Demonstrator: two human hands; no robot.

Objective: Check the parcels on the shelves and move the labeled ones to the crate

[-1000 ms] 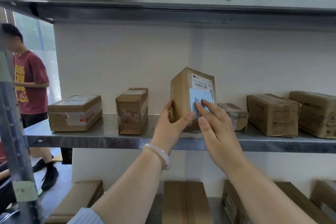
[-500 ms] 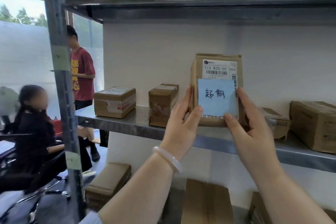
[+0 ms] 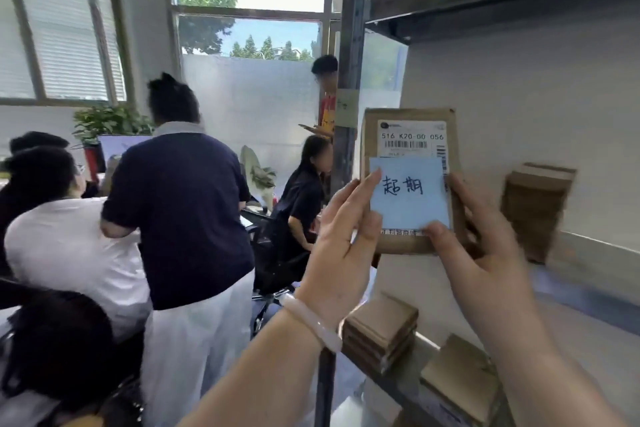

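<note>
Shelving [image 3: 595, 263] of grey metal fills the right side. A blurred brown box [image 3: 535, 208] stands on the middle level and flat boxes [image 3: 381, 329] lie on the one below. No crate is in view. To the left, people [image 3: 180, 211] crowd round desks.

The parcel [image 3: 405, 242] is off the shelf, held up in the air just beside the upright post [image 3: 349, 28]. The left hand [image 3: 341, 253] grasps its left edge. The right hand [image 3: 485, 253] clasps the right edge, thumb pressing the lower corner of the blue note [image 3: 408, 201] stuck under the printed label.

Carrying it out past that post into a busy room, it could knock the upright or a person. The right thumb could also rub the note loose.

Half a second ago the parcel was in front of the shelf with a row of boxes behind it. The view has since swung left, so the room now takes up most of the frame. The two-handed grip looks unchanged.
</note>
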